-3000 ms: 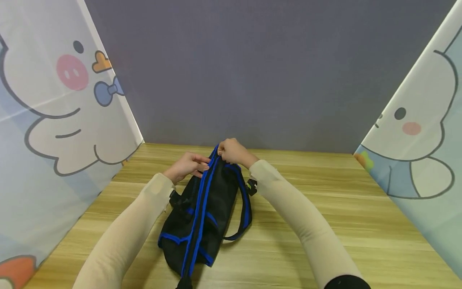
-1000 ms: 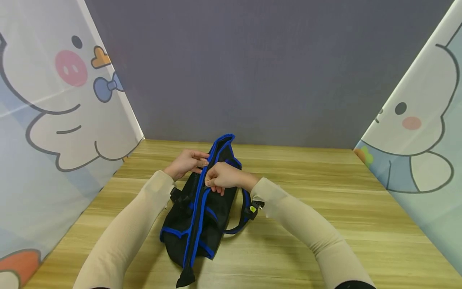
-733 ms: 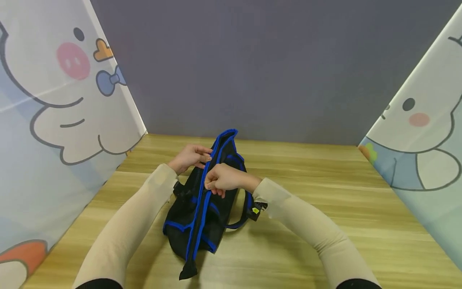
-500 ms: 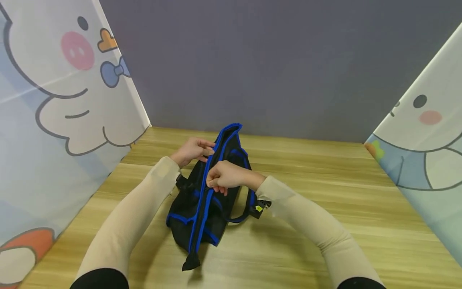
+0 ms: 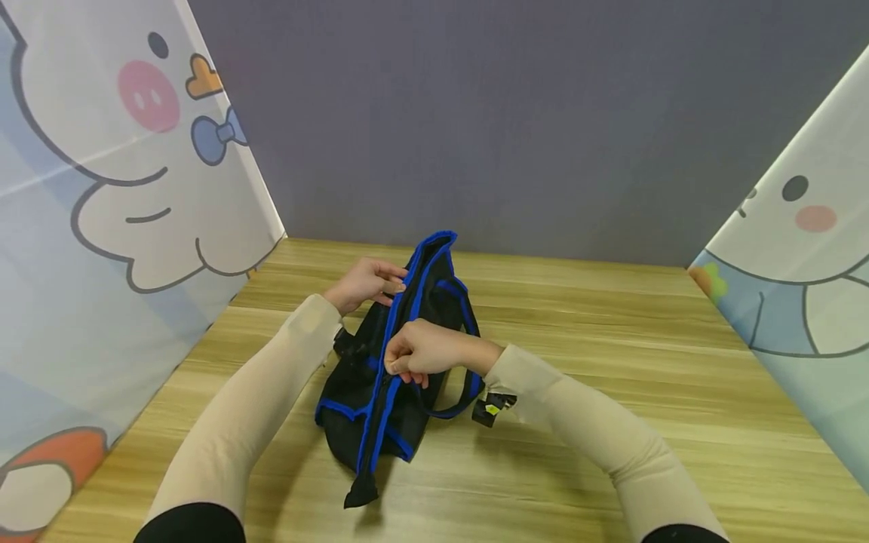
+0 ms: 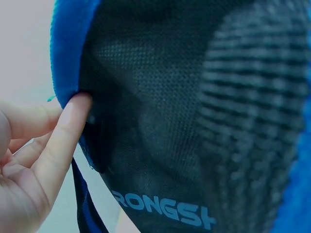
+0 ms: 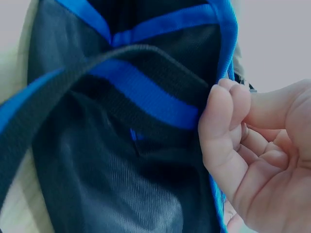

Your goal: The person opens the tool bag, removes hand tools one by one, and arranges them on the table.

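A black tool bag [image 5: 434,332] with blue trim lies lengthwise, pointing away from me. My left hand [image 5: 363,285] pinches its blue-trimmed edge near the far end; in the left wrist view the fingertips [image 6: 77,102] press on that edge beside black fabric. Halfway along the top seam, my right hand [image 5: 424,348] pinches at the zipper, its fingers hiding the pull. Beyond this hand the top gapes; on the near side the zipper strip [image 5: 369,434] runs between two blue bands. A black and blue carry strap [image 7: 141,92] crosses the right wrist view.
Wood-grain table [image 5: 611,362] lies under the bag and both arms. A grey panel [image 5: 475,128] rises at the back, with cartoon-printed white sheets at left and right. A black end tab [image 5: 361,490] sticks out from the bag's near end.
My right hand has travelled from the bag's far end toward me along the zipper, and the far part of the top now gapes. My left hand keeps its hold on the edge.
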Demonstrator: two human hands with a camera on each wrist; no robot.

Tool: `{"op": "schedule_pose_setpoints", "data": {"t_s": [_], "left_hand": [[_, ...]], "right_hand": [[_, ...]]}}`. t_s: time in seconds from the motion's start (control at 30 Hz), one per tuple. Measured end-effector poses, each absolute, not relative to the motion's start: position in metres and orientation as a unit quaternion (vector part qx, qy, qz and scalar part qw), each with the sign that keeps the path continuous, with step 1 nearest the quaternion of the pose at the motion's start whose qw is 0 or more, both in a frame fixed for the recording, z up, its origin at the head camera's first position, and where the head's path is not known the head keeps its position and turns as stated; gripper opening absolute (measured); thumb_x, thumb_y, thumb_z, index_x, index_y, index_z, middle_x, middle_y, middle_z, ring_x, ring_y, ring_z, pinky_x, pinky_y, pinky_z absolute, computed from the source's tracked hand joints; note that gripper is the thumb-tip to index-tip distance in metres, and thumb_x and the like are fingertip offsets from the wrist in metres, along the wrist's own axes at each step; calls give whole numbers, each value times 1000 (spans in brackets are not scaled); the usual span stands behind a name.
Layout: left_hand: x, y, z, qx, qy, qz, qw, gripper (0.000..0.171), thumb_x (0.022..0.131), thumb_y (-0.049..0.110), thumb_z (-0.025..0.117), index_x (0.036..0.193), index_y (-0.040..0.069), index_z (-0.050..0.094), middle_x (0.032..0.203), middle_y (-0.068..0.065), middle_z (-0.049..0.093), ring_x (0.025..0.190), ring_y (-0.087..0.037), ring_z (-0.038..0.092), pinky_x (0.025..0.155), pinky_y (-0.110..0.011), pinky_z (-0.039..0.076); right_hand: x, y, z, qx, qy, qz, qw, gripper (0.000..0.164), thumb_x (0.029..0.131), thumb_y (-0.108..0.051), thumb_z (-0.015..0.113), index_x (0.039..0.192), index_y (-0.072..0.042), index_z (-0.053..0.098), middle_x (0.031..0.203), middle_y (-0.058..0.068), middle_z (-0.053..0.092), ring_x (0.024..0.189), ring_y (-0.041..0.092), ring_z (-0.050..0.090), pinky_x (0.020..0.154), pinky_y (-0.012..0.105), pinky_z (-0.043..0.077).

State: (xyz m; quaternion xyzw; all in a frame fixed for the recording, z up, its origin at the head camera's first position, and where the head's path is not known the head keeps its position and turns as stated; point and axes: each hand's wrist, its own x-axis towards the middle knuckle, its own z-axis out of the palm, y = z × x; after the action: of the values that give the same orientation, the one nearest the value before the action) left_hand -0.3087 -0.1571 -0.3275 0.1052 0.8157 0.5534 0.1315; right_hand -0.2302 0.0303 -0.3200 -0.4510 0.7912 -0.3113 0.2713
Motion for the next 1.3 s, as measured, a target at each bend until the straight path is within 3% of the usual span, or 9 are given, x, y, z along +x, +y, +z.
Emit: {"op": "schedule_pose_setpoints", "data": {"t_s": [0.2, 0.33, 0.5, 0.6, 0.93, 1.13, 1.3], "left_hand": [[-309, -158, -328, 98, 817, 553, 130, 40, 97, -1, 61, 136, -6, 55, 120, -21, 62, 106, -33, 62, 75, -31, 60], [-309, -158, -327, 102, 815, 558, 122, 40, 97, -1, 61, 136, -7, 55, 117, -20, 63, 97, -25, 65, 74, -31, 60], [-309, -159, -326, 95, 809, 567, 120, 39, 97, -2, 61, 135, -8, 56, 111, -16, 64, 87, -15, 65, 73, -31, 60], [-308, -159, -325, 92, 808, 569, 118, 39, 97, -2, 61, 134, -8, 56, 110, -16, 64, 86, -15, 65, 73, -31, 60], [-307, -161, -324, 94, 811, 567, 113, 39, 97, -1, 60, 136, -8, 55, 110, -16, 63, 83, -14, 65, 76, -32, 60], [-307, -166, -323, 86, 809, 568, 121, 41, 99, 1, 59, 139, -7, 52, 121, -22, 59, 95, -22, 65, 81, -34, 59], [-307, -170, -322, 78, 806, 574, 121, 43, 100, 1, 57, 141, -7, 49, 131, -26, 53, 113, -33, 60, 96, -48, 51]], "right_hand": [[-219, 31, -319, -463, 782, -309, 280, 22, 99, -3, 59, 79, -4, 69, 63, 3, 63, 49, 10, 59, 57, 41, 59], [-212, 31, -318, -473, 784, -297, 270, 23, 99, 0, 57, 79, -5, 69, 64, 7, 64, 49, 9, 59, 55, 37, 59], [-205, 33, -317, -478, 786, -293, 259, 24, 99, 1, 57, 80, -5, 70, 62, 1, 62, 49, 8, 59, 51, 27, 56], [-203, 34, -318, -482, 786, -293, 253, 23, 99, 0, 57, 81, -5, 70, 61, -3, 61, 48, 7, 58, 49, 23, 54], [-189, 38, -316, -482, 796, -285, 230, 24, 99, 0, 58, 79, -8, 69, 61, 1, 62, 46, 6, 57, 46, 21, 52], [-173, 38, -319, -477, 797, -285, 237, 22, 98, 0, 59, 81, -7, 70, 60, 0, 62, 44, 5, 55, 45, 19, 50], [-165, 35, -325, -487, 784, -288, 258, 20, 98, -2, 61, 81, -8, 69, 62, 2, 65, 46, 3, 57, 49, 19, 52]]}}
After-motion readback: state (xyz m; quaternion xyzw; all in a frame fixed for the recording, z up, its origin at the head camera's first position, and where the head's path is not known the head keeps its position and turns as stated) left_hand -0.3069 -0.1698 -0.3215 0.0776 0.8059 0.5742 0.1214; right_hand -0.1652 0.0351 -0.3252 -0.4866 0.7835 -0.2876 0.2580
